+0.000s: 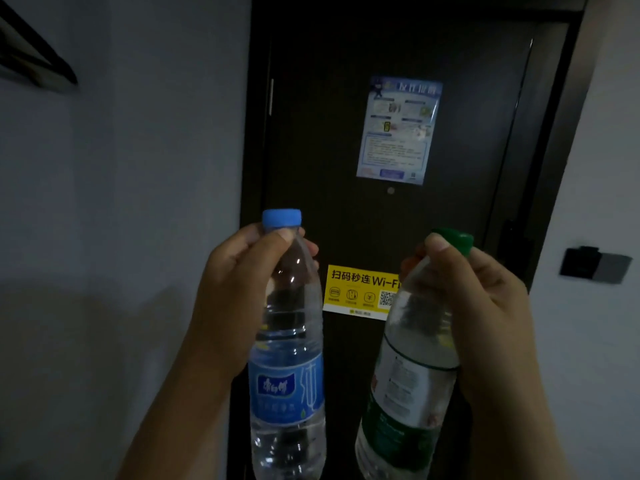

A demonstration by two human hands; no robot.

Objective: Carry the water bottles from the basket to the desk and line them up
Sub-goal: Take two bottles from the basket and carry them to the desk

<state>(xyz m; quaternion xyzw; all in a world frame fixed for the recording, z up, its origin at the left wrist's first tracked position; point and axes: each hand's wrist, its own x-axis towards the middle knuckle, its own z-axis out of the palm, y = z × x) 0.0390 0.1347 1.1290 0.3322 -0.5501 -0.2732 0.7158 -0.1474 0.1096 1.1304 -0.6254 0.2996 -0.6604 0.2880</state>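
Left hand (pixel 239 292) is pinching the blue-capped water bottle (pixel 287 358) by its neck, right hand (pixel 485 306) is clamping the green-capped bottle (pixel 412 368) likewise, probably for easy carrying.

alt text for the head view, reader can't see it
The left hand holds a blue-capped bottle and the right hand a green-capped bottle, each gripped at the neck, before a dark door with a blue poster and yellow sticker.
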